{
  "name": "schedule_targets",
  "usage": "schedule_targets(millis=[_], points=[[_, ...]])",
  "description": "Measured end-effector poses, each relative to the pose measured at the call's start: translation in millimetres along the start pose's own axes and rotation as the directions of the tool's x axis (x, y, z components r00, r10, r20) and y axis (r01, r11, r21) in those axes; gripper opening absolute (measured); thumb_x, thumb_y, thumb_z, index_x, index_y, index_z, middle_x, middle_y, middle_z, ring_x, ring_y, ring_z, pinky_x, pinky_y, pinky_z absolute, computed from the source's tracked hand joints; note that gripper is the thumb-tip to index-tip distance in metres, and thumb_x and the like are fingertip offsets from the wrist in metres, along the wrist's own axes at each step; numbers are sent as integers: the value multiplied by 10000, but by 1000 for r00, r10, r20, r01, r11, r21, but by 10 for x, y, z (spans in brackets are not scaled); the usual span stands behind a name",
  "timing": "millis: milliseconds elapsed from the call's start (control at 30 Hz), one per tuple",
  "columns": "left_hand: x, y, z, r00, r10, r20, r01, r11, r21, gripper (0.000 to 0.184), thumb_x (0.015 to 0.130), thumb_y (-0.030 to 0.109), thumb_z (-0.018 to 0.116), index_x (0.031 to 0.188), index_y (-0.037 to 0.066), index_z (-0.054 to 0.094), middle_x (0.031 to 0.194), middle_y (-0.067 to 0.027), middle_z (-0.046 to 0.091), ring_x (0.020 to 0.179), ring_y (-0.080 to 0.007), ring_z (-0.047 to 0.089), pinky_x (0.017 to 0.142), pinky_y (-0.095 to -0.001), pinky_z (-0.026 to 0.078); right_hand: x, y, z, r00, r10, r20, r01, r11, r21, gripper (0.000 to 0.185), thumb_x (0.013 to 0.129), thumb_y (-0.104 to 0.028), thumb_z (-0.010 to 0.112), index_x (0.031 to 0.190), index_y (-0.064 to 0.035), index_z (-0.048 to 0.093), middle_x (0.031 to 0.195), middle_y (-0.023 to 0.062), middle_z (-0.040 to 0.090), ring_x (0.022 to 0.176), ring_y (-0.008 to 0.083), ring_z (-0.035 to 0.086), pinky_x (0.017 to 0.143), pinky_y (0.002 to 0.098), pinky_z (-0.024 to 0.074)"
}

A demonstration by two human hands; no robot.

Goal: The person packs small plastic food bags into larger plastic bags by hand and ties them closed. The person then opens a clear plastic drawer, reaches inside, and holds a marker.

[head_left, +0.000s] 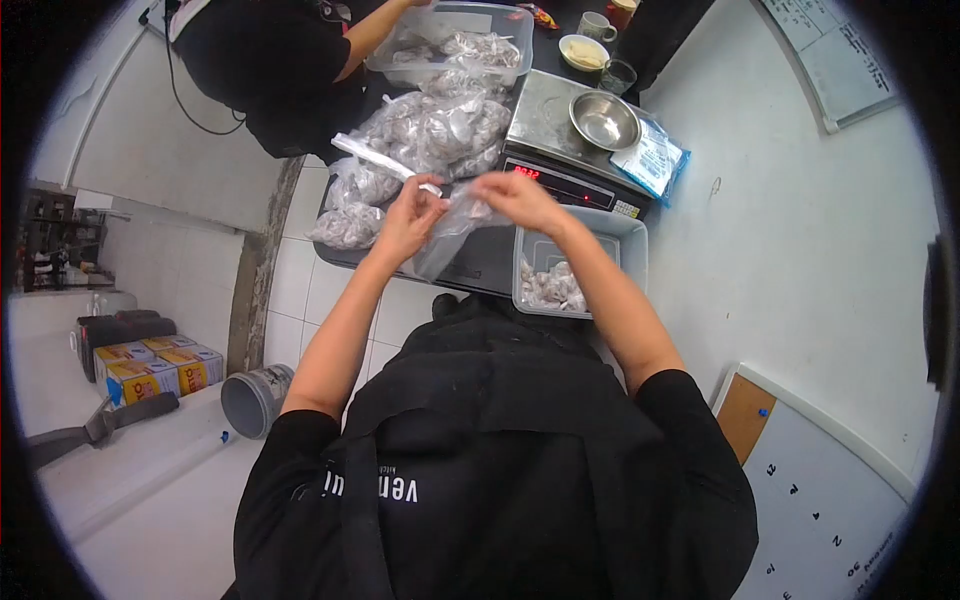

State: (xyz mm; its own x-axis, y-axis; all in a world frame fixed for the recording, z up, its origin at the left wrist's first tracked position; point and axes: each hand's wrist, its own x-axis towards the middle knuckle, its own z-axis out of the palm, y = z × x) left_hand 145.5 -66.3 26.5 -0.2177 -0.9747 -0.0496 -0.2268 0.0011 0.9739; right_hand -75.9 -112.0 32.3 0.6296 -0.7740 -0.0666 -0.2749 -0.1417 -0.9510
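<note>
With the clear plastic bag (pixel 437 250) as the dial's centre, the left hand (pixel 408 220) sits at 10 o'clock, its forearm rising from below, thumb and forefinger pinched on the bag's upper edge. The right hand (pixel 520 200) reaches in from 2 o'clock, its fingers bent toward the left; their tips blur against the bag, so whether they grip it cannot be told. The bag hangs between the two hands at the near side of the dark table (pixel 490 264). There, filled bags (pixel 430 130) heap up at 12 o'clock, a scale (pixel 540 115) with red digits stands between 1 and 2, a tub (pixel 630 240) of pale pieces is at 4, and a steel bowl (pixel 605 122) rests on the scale at 2. Around the room, stacked cartons (pixel 185 370) lie at 8, a grey bucket (pixel 276 386) between 7 and 8, a co-worker (pixel 260 70) in black between 10 and 11, and a whiteboard (pixel 840 520) with writing at 4.
</note>
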Motion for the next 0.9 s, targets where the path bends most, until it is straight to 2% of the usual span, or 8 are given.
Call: schedule_targets(millis=[167, 233, 300, 433, 533, 667, 833, 900], points=[[185, 121, -250, 880, -225, 417, 313, 937, -155, 506, 910, 381, 539, 1238, 11, 430, 888, -69, 646, 750, -148, 616, 643, -258, 484, -179, -118, -308, 959, 71, -273, -37, 991, 129, 223, 935, -169, 494, 1029, -4, 611, 844, 43, 635, 754, 76, 554, 629, 224, 471], [249, 67, -252, 907, -207, 368, 343, 869, -356, 776, 864, 622, 430, 1310, -10, 378, 1088, -154, 620, 984, -251, 607, 830, -342, 481, -235, -157, -393, 917, 141, -373, -79, 981, 175, 216, 939, -163, 484, 1032, -7, 601, 854, 63, 642, 744, 89, 573, 599, 232, 480], [128, 153, -82, 925, -181, 335, 361, 138, -922, 996, 772, 779, 335, 1361, -24, 322, 1272, -208, 507, 1176, -335, 493, 988, -424, 377, -281, -277, -477, 801, 431, -416, -48, 739, 672, 268, 927, -156, 455, 1097, 29, 548, 904, 115, 657, 766, 193, 626, 588, 319, 503], [-89, -211, 271, 766, 130, 630, 485, 528, -698, 960, 772, 732, 440, 1389, 11, 295, 1327, -194, 462, 1238, -302, 440, 1029, -429, 334, -284, 128, -694, 702, 477, -529, 170, 609, 775, 288, 933, -136, 406, 1146, 41, 484, 1003, 191, 622, 806, 276, 636, 620, 367, 547], [-116, -248, 285, 758, -89, 647, 407, 839, -362, 721, 837, 437, 620, 1343, -13, 371, 1294, -160, 501, 1194, -238, 486, 952, -377, 408, -322, 607, -869, 680, 528, -508, 258, 476, 841, 297, 960, -148, 360, 1167, 41, 458, 1058, 209, 590, 821, 304, 633, 664, 415, 561], [-92, -227, 234, 754, -305, 581, 537, 795, -281, 422, 826, 128, 656, 1199, -10, 518, 1192, -135, 578, 1099, -202, 556, 905, -345, 455, -415, 744, -854, 672, 542, -505, 245, 480, 842, 341, 987, -167, 274, 1228, 49, 382, 1114, 230, 561, 884, 353, 617, 717, 423, 567], [-119, -444, 105, 683, -384, 621, 690, 617, -378, 418, 852, 187, 634, 1201, -7, 511, 1243, -140, 543, 1137, -251, 535, 953, -383, 447, -553, 873, -942, 609, 581, -540, 330, 433, 839, 349, 988, -157, 258, 1263, 35, 355, 1141, 237, 547, 946, 358, 603, 770, 430, 564], [-213, -484, 71, 698, -217, 682, 696, 430, -575, 401, 871, 204, 610, 1197, -7, 512, 1260, -163, 524, 1150, -277, 525, 960, -395, 443, -617, 903, -997, 576, 586, -569, 408, 396, 822, 344, 990, -177, 257, 1262, 30, 301, 1116, 243, 534, 898, 395, 601, 723, 444, 556]])
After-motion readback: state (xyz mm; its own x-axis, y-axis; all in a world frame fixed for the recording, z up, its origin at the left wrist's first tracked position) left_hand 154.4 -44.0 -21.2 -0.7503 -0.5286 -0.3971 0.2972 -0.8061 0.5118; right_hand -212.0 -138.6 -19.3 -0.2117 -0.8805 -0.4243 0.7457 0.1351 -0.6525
